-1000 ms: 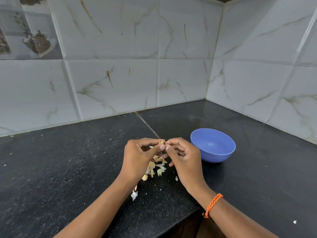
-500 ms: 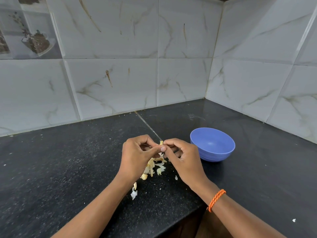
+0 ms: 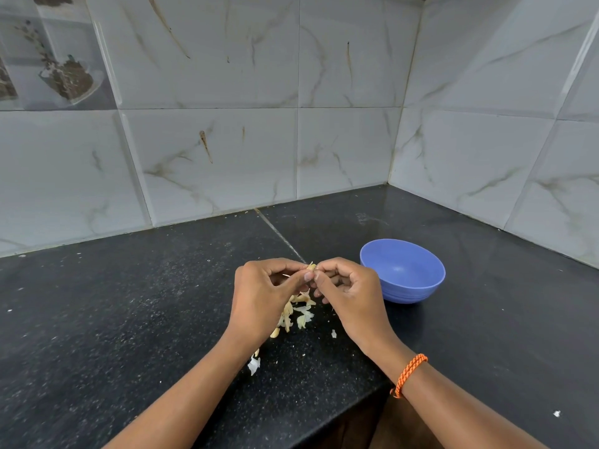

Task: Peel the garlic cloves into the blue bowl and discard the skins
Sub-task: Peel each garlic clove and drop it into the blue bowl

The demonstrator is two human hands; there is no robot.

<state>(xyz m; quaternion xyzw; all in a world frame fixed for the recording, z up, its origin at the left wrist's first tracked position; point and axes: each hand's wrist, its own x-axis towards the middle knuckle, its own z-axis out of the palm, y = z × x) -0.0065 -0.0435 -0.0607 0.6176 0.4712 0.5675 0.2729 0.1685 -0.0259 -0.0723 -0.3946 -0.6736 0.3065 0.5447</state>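
Left hand (image 3: 262, 298) & right hand (image 3: 348, 291) meet fingertip to fingertip above the counter (image 3: 129, 319), both w/ fingers curled, pinching one garlic clove (image 3: 311, 268) between them; wrists angle inward, forearms coming up from the near edge. Orange bracelet (image 3: 409, 374) on right wrist. Loose skins (image 3: 299, 311) lie on counter just below the hands. Blue bowl (image 3: 403, 270) sits just right of the right hand.
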